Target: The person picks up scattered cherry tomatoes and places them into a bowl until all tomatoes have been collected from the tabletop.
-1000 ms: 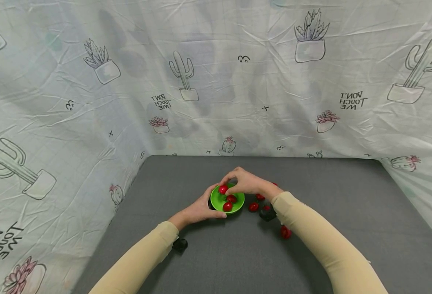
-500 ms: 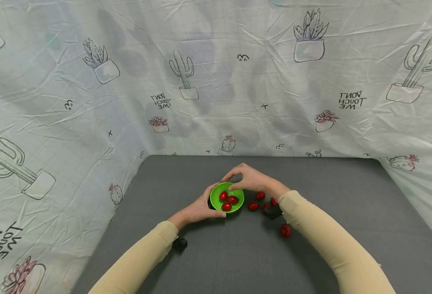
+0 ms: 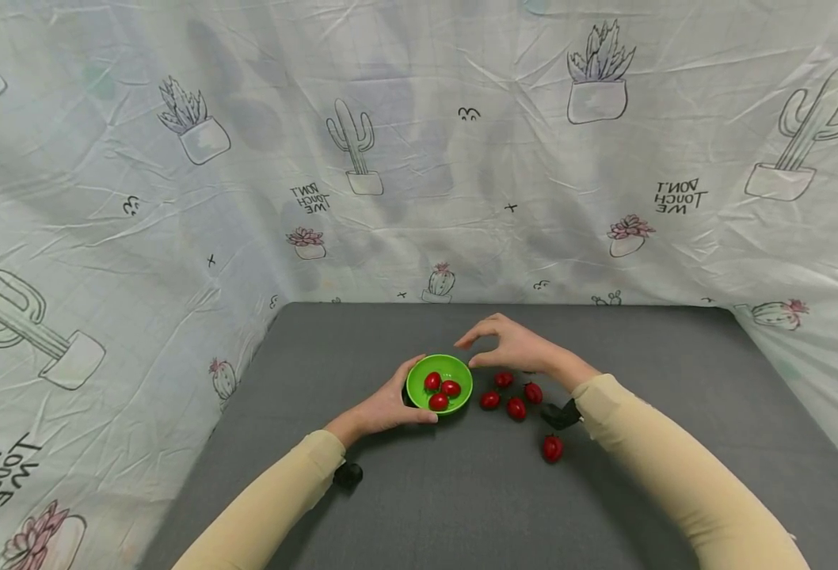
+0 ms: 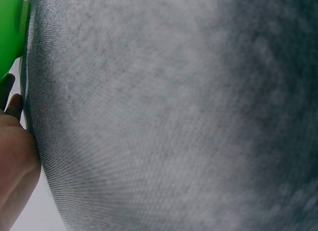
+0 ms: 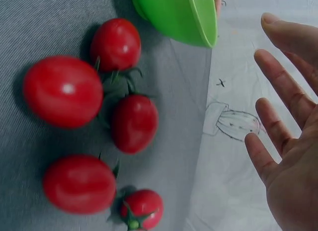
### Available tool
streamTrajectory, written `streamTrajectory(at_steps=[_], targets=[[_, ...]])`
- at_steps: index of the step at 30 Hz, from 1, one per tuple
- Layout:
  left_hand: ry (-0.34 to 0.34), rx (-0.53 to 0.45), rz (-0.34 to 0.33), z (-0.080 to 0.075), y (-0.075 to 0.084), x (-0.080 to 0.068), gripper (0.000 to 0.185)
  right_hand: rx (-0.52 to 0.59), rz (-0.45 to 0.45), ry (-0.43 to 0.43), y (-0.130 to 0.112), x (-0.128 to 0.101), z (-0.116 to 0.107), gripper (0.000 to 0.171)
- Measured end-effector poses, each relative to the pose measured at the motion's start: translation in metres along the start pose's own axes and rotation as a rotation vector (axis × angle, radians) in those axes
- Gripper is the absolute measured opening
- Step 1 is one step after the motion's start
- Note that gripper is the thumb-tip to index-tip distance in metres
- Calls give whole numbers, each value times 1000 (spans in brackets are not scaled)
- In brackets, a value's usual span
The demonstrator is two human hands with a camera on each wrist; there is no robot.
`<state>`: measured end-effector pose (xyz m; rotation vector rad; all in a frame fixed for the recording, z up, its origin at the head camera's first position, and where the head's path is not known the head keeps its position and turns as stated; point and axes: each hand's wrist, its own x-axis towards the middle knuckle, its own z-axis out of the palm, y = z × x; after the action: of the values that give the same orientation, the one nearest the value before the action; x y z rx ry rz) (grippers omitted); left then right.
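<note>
— What's at left?
— A left hand (image 3: 383, 410), thumb and fingers grasping a green bowl (image 3: 446, 366), though the left wrist view catches little of that hold.
— Inside?
— Three red tomatoes (image 3: 451, 388).
— Farther right?
— A right hand (image 3: 517, 347), fingers released and parted, above five more tomatoes (image 3: 516, 408) on the gray desk (image 3: 447, 499).

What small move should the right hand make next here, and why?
Probably lower the right hand onto the loose tomato nearest the green bowl: that hand is empty, the left hand holds the bowl, and five tomatoes lie outside it.
</note>
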<state>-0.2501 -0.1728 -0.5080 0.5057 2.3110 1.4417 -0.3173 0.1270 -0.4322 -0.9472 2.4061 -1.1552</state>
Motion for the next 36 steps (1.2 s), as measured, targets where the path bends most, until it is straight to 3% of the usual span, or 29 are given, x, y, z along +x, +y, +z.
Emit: streamTrajectory(at_steps=[12, 36], targets=[[10, 18, -7, 0, 2, 0, 110, -28, -1, 58, 6, -32, -20, 32], [5, 21, -13, 0, 0, -2, 111, -94, 68, 67, 15, -105, -40, 32]])
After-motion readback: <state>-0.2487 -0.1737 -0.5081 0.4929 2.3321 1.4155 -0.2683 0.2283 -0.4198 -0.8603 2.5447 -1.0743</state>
